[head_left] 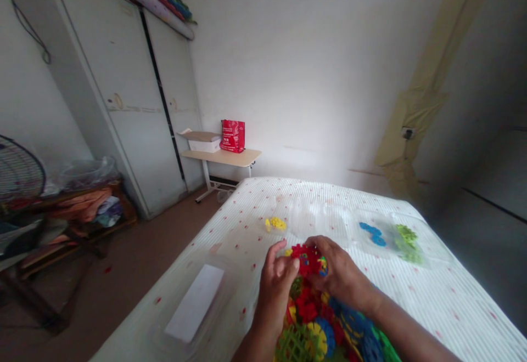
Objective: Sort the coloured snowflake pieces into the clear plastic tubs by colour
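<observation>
Several red plastic snowflake-shaped building pieces (303, 258) are held between my two hands, above a pile. My left hand (276, 282) grips them from the left, thumb against the red edge. From the right, my right hand (343, 274) curls its fingers around them; some fingertips are hidden behind the pieces. Small bits of yellow and blue show beside the red at the right fingers. Below lies a heap of mixed snowflake pieces (307, 304) in red, green, yellow and blue, partly covered by my forearms.
Clear trays on the patterned bedspread (230, 290) hold yellow pieces (276, 223), blue pieces (373, 233) and green pieces (407, 238). A white card (196, 303) lies in a tray at left. Beyond stands a small table (230, 157) with a red bag (233, 136).
</observation>
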Tool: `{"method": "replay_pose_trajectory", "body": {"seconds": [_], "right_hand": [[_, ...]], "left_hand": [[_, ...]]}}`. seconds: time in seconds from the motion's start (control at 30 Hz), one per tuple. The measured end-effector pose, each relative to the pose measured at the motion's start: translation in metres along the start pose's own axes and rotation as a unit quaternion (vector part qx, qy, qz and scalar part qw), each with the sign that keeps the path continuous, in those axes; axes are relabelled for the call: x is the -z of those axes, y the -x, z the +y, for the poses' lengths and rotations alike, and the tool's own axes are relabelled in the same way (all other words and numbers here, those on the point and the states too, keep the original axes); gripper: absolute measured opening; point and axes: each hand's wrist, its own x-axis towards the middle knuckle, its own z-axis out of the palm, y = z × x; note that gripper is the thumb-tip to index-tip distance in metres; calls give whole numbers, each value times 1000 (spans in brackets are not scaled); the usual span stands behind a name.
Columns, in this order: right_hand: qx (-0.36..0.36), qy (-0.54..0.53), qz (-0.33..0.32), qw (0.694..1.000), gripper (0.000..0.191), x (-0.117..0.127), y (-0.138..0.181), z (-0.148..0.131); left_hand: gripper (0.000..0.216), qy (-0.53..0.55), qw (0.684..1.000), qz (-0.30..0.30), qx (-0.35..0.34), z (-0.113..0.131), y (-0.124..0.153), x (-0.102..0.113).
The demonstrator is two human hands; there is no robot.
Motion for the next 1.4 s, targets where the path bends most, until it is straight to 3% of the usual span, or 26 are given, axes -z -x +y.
{"method": "replay_pose_trajectory", "body": {"seconds": [0.1,0.23,0.4,0.57,0.8,0.97,1.13,1.23,1.4], "right_hand": [[-42,48,10,998,36,15,-24,17],[-133,213,-105,962,36,24,-71,40],[-162,262,-212,927,45,1,-114,66],[-174,276,-307,894,51,-22,-131,84],[-165,281,-339,883,49,-27,-134,85],[-167,276,-310,894,43,-18,-136,82],[-148,284,-201,926,36,12,-121,65],[-115,273,-151,943,32,31,-87,52],[-28,206,-55,977,29,37,5,54]], "left_hand": [[49,6,1000,29,-5,0,-2,1],[51,1,998,69,1,1,-3,2],[49,-12,997,79,-1,-1,-5,5],[48,-17,996,86,-11,-2,-8,8],[46,2,993,117,-16,3,-7,6],[37,-44,991,118,-35,-2,-13,11],[13,-250,955,102,-124,-8,-19,21],[20,-346,920,91,-162,-11,-22,24],[34,-457,871,31,-179,-22,-29,23]]}}
